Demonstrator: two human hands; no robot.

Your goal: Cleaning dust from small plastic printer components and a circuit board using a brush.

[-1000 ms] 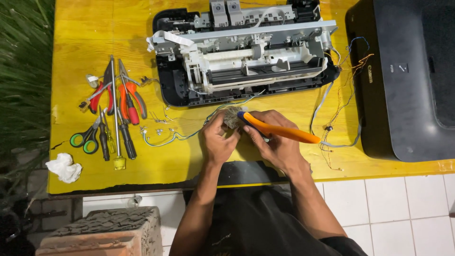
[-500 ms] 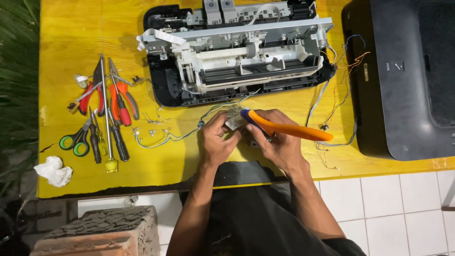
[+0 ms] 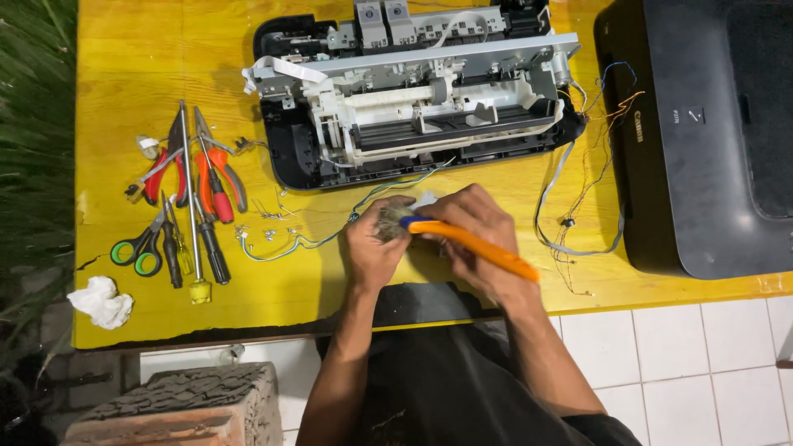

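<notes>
Both hands stay put: left hand [image 3: 376, 248] clutches a small part [image 3: 395, 221] (dusty), right hand [image 3: 475, 235] grips the orange brush [image 3: 479, 246]

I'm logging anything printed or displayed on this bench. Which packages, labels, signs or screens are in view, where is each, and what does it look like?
No packages, signs or screens show.
Printed marking: small pale lettering on the flat top of the black printer cover, at the table's right end.
Small pale symbol: on the same cover, just right of the lettering.
The opened printer chassis at the table's far edge shows no label I can make out.
</notes>
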